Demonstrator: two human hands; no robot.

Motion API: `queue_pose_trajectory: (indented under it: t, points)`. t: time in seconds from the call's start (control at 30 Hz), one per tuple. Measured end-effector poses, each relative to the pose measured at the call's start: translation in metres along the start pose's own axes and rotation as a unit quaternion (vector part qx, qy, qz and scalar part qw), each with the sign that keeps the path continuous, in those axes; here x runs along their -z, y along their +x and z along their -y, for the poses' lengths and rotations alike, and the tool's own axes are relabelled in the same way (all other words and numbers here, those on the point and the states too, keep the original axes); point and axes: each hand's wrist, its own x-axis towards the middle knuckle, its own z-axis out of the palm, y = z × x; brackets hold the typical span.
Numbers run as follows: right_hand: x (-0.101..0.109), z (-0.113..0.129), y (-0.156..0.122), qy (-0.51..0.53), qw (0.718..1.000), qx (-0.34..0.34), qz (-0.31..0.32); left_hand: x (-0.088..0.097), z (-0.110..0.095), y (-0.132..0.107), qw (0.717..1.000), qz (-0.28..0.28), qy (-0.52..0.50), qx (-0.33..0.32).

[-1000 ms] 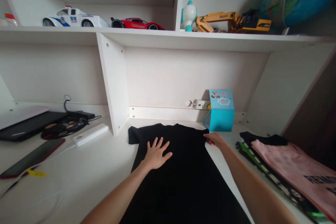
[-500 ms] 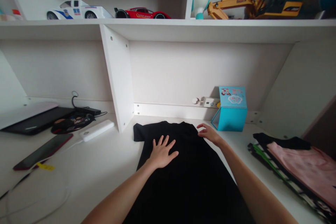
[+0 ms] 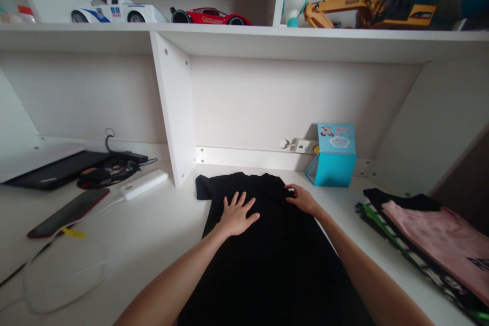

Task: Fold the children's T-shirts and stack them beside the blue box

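A black T-shirt is spread on the white desk, its neckline toward the back panel. One short sleeve sticks out at its far left; on the right side no sleeve sticks out. My left hand presses flat on the upper part of the shirt, fingers spread. At the shirt's right shoulder edge is my right hand, its finger and thumb curled in a pinch on the black cloth. The fingertips partly blend with the dark fabric.
A stack of folded clothes lies at the right. Behind my right hand stands a blue desk calendar near a socket strip. Left are a phone, a white power strip, cables and a black laptop. Toys line the shelf above.
My right hand has shifted slightly left and down onto the shirt's shoulder edge, its fingers curling in on the cloth. The left hand stays flat in place. The view has shifted slightly.
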Motion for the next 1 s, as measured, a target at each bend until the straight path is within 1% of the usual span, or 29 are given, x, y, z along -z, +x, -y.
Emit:
queue_pose_trajectory:
  t: [0.03,0.1,0.17,0.23,0.3,0.33,0.4,0.47,0.5,0.53,0.57,0.63,0.7,0.77,0.83,0.9,1.0]
  points:
    - [0.001,0.002,-0.002,-0.014,1.000,-0.009,-0.014,0.000,0.000,0.000,1.000,0.001,0.001,0.000]
    - [0.012,0.000,-0.008,-0.042,0.996,-0.045,-0.062,0.001,0.000,0.000,1.000,0.005,0.002,0.001]
    - [0.033,-0.009,-0.018,-0.078,0.984,-0.104,-0.121,0.001,0.001,0.000,1.000,0.008,0.005,0.004]
    - [0.054,-0.017,-0.031,-0.118,0.967,-0.161,-0.158,0.000,0.000,0.000,1.000,0.011,0.006,0.007]
    - [0.065,-0.019,-0.044,-0.155,0.958,-0.184,-0.159,0.000,-0.001,-0.001,1.000,0.015,-0.002,0.006]
    - [0.064,-0.015,-0.049,-0.168,0.959,-0.174,-0.146,-0.001,-0.002,-0.001,1.000,0.017,-0.008,0.006]
    - [0.052,0.003,-0.060,-0.179,0.973,-0.113,-0.096,-0.001,-0.003,-0.001,0.999,0.026,-0.021,0.002]
    - [0.028,0.028,-0.074,-0.169,0.985,-0.022,-0.026,0.003,-0.002,0.002,0.999,0.033,-0.029,-0.004]
    - [0.015,0.041,-0.083,-0.162,0.986,0.023,0.020,0.007,0.001,0.004,0.999,0.028,-0.032,-0.006]
    - [0.002,0.054,-0.093,-0.158,0.983,0.059,0.070,0.013,0.006,0.006,0.999,0.011,-0.034,0.001]
    - [-0.009,0.065,-0.104,-0.160,0.977,0.083,0.115,0.021,0.013,0.008,0.999,-0.016,-0.033,0.022]
    - [-0.024,0.081,-0.123,-0.181,0.963,0.096,0.174,0.039,0.035,0.010,0.991,-0.081,-0.027,0.101]
    - [-0.030,0.089,-0.136,-0.206,0.957,0.084,0.187,0.056,0.063,0.007,0.971,-0.124,-0.015,0.204]
    - [-0.029,0.092,-0.140,-0.220,0.954,0.080,0.186,0.065,0.091,0.001,0.950,-0.128,-0.009,0.284]
    - [-0.026,0.093,-0.140,-0.225,0.952,0.079,0.191,0.066,0.110,-0.005,0.935,-0.118,-0.010,0.334]
    - [-0.024,0.094,-0.138,-0.229,0.952,0.078,0.189,0.062,0.117,-0.007,0.932,-0.111,-0.015,0.345]
    - [-0.025,0.092,-0.138,-0.224,0.954,0.085,0.180,0.058,0.113,-0.003,0.942,-0.109,-0.030,0.317]
